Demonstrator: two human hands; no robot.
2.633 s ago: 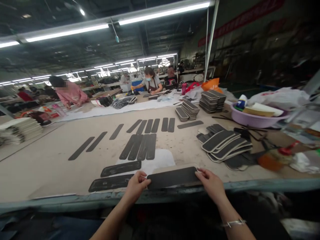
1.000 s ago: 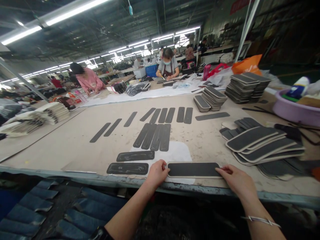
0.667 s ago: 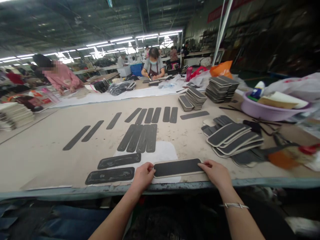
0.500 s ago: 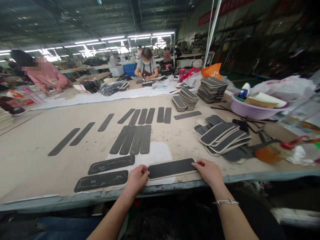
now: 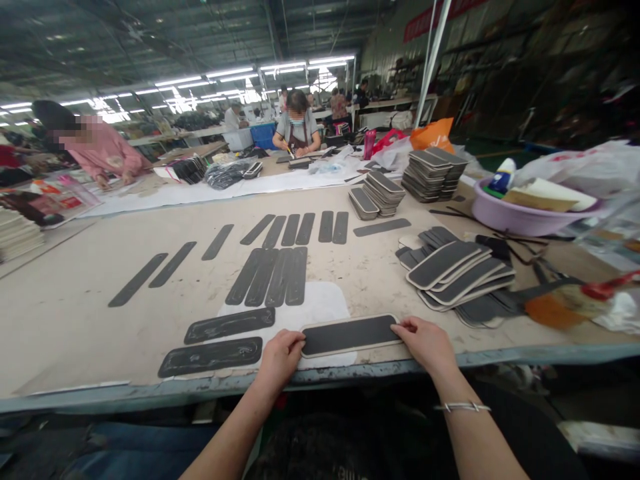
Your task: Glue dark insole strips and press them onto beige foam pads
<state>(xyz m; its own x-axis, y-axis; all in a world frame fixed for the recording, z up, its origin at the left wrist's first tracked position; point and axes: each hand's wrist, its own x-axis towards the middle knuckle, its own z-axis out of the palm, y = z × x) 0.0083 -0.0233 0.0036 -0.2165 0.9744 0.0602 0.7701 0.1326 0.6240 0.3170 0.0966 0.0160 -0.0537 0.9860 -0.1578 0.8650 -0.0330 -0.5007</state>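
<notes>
A long dark panel with a pale border and rounded corners (image 5: 350, 335) lies at the near edge of the table, partly over a white sheet (image 5: 325, 300). My left hand (image 5: 281, 357) pinches its left end between thumb and fingers. At its right end, my right hand (image 5: 425, 343) pinches the border the same way. To the left lie two dark strips (image 5: 213, 357) with shiny smears on them. Behind these, several similar smeared strips (image 5: 267, 277) rest side by side. A loose pile of pale-bordered panels (image 5: 450, 267) is to the right of my right hand.
Thinner dark strips (image 5: 300, 229) lie farther back, with stacked panels (image 5: 433, 175) behind them to the right. A purple basin (image 5: 535, 212) holds a bottle and other items. A brush-like tool (image 5: 560, 305) lies at right. Two people (image 5: 297, 127) work across the table.
The view has shifted slightly, so the scene sits a little farther right. Both hands keep their pinch on the panel's ends, and the panel looks nearly unmoved on the table.
</notes>
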